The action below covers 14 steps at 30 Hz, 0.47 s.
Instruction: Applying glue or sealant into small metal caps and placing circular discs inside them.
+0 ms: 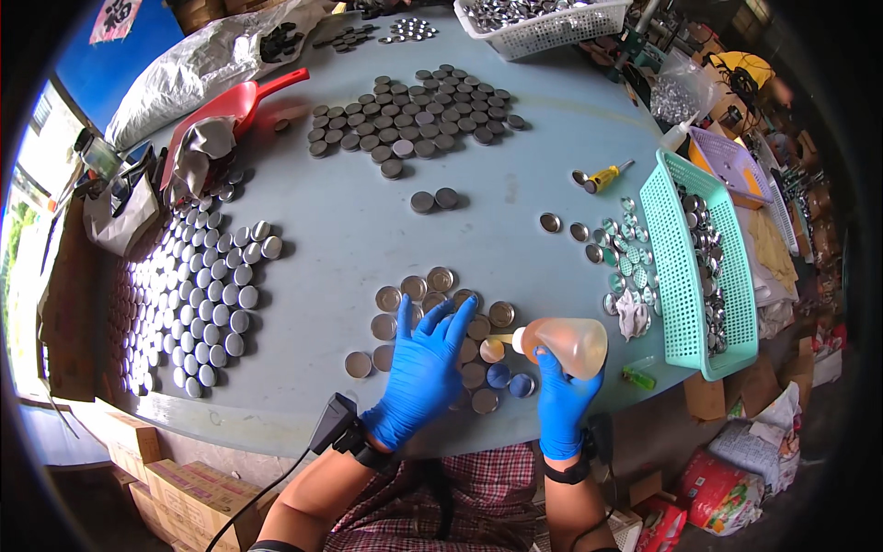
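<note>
My right hand (563, 405), in a blue glove, is wrapped round a translucent squeeze bottle (578, 342) with amber liquid inside. The bottle lies tilted on its side in the grip, its thin nozzle pointing left over a group of round metal caps (441, 280) with their hollow sides up. Over the same group, my left hand (418, 373), also gloved in blue, spreads its fingers with the fingertips at the caps. Its palm hides some of them. Two caps beside the bottle look bluish (521, 385).
Rows of pale caps (210, 313) cover the table's left side, and dark caps (418, 115) spread at the back. A green basket (676, 276) of metal parts stands right, with loose shiny caps and a yellow screwdriver (604, 177) nearby. A red dustpan (235, 101) lies back left.
</note>
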Available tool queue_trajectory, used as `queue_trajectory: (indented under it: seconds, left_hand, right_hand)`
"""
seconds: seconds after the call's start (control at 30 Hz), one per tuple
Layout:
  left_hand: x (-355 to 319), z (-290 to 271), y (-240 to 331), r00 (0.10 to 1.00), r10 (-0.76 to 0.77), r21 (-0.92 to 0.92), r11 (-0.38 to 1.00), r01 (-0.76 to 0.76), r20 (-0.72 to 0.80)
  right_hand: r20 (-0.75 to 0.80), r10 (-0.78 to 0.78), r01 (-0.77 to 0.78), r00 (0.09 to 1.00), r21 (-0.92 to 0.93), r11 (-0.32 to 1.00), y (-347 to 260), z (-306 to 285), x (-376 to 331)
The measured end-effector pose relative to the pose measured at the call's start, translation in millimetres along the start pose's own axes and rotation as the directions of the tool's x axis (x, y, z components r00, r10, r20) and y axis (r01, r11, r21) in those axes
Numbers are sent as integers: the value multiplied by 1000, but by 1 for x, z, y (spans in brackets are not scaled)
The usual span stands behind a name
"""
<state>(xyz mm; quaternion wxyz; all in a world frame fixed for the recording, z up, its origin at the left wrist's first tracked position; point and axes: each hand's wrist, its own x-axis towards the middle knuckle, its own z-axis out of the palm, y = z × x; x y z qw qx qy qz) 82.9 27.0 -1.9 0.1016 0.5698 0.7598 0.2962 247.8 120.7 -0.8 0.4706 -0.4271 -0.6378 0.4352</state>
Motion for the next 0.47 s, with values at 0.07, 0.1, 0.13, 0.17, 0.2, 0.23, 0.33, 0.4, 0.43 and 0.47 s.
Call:
queue_trajectory:
  seconds: [0.07, 0.1, 0.13, 0.17, 0.2, 0.23, 0.33, 0.4, 0.43, 0.47]
  left_hand:
    - [0, 1, 0, 1000, 0, -3, 1000, 0, 4]
    - [0, 1, -1, 1000, -2, -2, 1000, 2, 8]
    - [0, 1, -1, 1000, -2, -2, 1000, 2, 8]
    - [0, 1, -1, 1000, -4, -8, 1000, 4, 5]
    - [-1, 1, -2, 1000, -6, -16, 1000, 6, 2]
    - [-1, 1, -2, 1000, -6, -14, 1000, 6, 2]
    - [-1, 1, -4, 1000, 20, 15, 1000, -21, 11]
    - [-1, 1, -5, 1000, 30, 2, 1000, -30, 0]
    - [-1, 1, -5, 1000, 25, -6, 1000, -25, 10]
    - [-1, 0, -4, 1000, 19, -11, 1000, -18, 19]
  right_hand:
    - [11, -12, 12, 1000, -17, 1000, 0, 2, -1]
    - [20, -36, 36, 999, -18, 999, -3, 7, 0]
    - [29, -60, 61, 998, -20, 998, -5, 11, 1]
    - [29, -73, 73, 997, -18, 997, -5, 15, 3]
    - [30, -72, 73, 997, -16, 997, -5, 18, 6]
    - [6, -67, 67, 998, -6, 998, -5, 21, 9]
    - [-33, -63, 64, 997, 13, 998, -2, 20, 12]
    - [-52, -67, 68, 996, 17, 998, -2, 15, 14]
    - [-26, -37, 38, 999, 25, 999, -3, 11, 13]
    - [0, -6, 6, 1000, 36, 999, -5, 7, 12]
